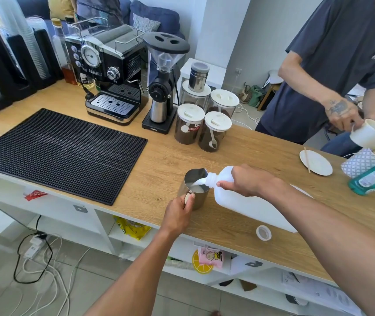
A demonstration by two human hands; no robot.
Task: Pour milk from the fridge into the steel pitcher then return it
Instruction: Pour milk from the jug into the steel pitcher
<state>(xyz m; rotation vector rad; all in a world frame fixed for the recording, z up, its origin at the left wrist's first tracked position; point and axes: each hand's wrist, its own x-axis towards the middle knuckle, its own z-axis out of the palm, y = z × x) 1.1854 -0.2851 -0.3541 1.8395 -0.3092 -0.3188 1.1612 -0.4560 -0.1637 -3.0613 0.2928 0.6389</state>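
Head view: right hand (247,181) grips tilted jug (250,201), milk streaming into pitcher (194,190) near counter (239,147) front edge. Left hand (179,213) holds pitcher handle. Risks: overfill, splash off rim; cap (263,232) at edge may get knocked off.

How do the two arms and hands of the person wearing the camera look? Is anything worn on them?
Both forearms are bare; no sleeve reaches into the picture. The left hand and the right hand wear no gloves. No watch, bracelet or ring is visible on either, and no marking shows on them. The fingernails that show are short and unpainted.
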